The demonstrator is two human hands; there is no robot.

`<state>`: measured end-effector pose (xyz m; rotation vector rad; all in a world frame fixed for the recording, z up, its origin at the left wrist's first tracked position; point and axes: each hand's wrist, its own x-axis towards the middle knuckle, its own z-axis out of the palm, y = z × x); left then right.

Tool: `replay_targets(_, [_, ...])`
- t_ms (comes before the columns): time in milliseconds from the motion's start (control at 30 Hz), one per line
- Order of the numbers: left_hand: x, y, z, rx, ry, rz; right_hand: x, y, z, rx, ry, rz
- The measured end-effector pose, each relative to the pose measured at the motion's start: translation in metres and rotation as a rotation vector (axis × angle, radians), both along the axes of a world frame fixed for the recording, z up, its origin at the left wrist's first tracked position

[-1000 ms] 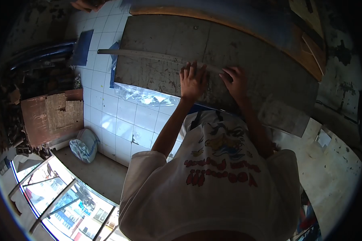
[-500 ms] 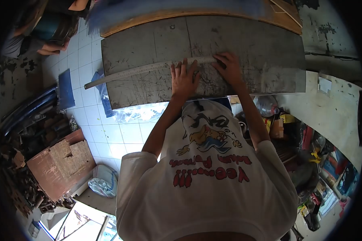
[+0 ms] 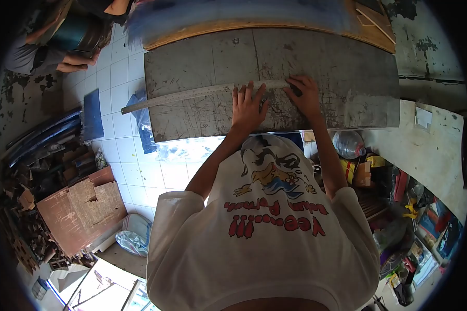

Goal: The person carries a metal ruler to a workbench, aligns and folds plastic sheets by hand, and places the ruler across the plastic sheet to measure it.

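A long metal ruler (image 3: 192,93) lies across the scratched grey work surface (image 3: 342,67), its left end sticking out past the surface's left edge. My left hand (image 3: 249,108) rests palm down with fingers spread, the fingertips on the ruler's lower edge. To its right, my right hand (image 3: 305,97) has its thumb and index finger closed around the ruler's right end. Part of that end is hidden by the fingers.
A wooden-edged board (image 3: 233,32) runs behind the surface. Clear plastic (image 3: 184,149) hangs at its near edge. At the upper left, a person's bare feet (image 3: 80,63) show. Wood scraps (image 3: 88,207) lie left; a plastic bottle (image 3: 347,145) and clutter stand right.
The view has swung, so the ruler and surface now appear at another angle and the clutter at right shows. Both hands stay at the ruler; little else has moved.
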<state>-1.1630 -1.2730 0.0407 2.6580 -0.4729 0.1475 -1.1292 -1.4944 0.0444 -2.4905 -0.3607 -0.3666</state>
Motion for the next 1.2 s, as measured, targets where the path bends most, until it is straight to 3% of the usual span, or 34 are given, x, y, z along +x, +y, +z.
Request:
replay_targets(300, [0.003,0.032,-0.003,-0.072,-0.042,0.025,0.002,0.002,0.003,0.018,-0.020,0.028])
replay_targets(500, [-0.006,0.142,-0.009,-0.041,-0.240,0.375,0.000,0.005,0.007,-0.041,0.004,0.006])
replay_targets(667, [-0.012,0.207,-0.013,0.017,-0.214,0.527,0.000,0.003,0.000,-0.036,-0.015,0.026])
replay_targets(1200, [-0.011,0.209,-0.010,0.002,-0.247,0.552,-0.001,0.004,0.001,0.008,0.005,0.009])
